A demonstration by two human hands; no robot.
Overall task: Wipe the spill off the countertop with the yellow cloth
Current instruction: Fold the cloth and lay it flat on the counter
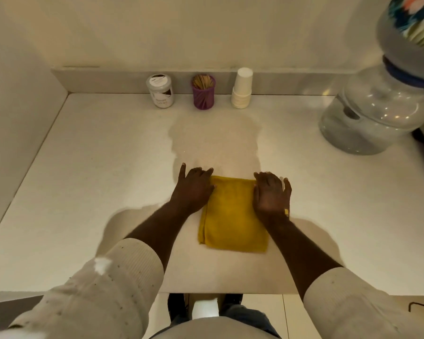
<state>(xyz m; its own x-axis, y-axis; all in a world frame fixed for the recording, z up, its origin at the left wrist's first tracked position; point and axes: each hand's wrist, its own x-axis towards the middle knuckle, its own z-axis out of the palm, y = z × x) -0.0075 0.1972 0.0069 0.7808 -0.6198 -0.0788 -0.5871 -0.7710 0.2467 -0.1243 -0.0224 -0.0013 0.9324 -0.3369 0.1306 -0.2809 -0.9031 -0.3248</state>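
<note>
On the white countertop [83,167], the folded yellow cloth [233,216] lies flat under 2 open palms: left hand [194,189] and right hand [271,194], fingers spread, gripping nothing. Wiping looks underway; next, push forward across the damp spill [216,138].

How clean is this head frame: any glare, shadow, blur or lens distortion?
Head view: warm, dim light; soft shadows spread from both forearms across the countertop; wide-angle bending bows its edges; the water jug carries small highlights; the sleeves near the lens are blurred and one spot blows out white; the yellow cloth and both hands stay fairly sharp.
</note>
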